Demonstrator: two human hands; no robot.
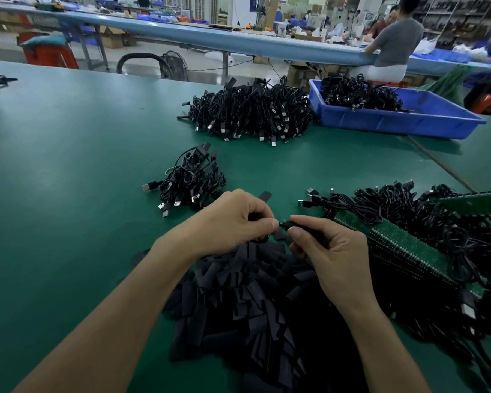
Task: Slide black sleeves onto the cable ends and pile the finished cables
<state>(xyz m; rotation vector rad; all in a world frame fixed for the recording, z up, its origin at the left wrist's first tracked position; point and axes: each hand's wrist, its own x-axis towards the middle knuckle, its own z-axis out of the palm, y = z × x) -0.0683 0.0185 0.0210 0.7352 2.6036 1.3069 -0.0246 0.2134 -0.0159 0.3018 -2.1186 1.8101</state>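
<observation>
Over the heap of loose black sleeves (pixel 253 293), kept within reach: left hand (pixel 233 219), fingers curled, pinching what looks like a sleeve (pixel 256 216); right hand (pixel 326 251) pinching a cable end (pixel 287 224), tips meeting for threading. Finished pile (pixel 187 180) just beyond on green bench (pixel 68 165).

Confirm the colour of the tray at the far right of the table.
The tray is blue; the head view shows it best.

Cable end (pixel 284 223) mostly hidden between fingers (pixel 270 224); sleeve heap (pixel 247 307) cut off at bottom edge; far bench (pixel 182 32) blurred.
</observation>
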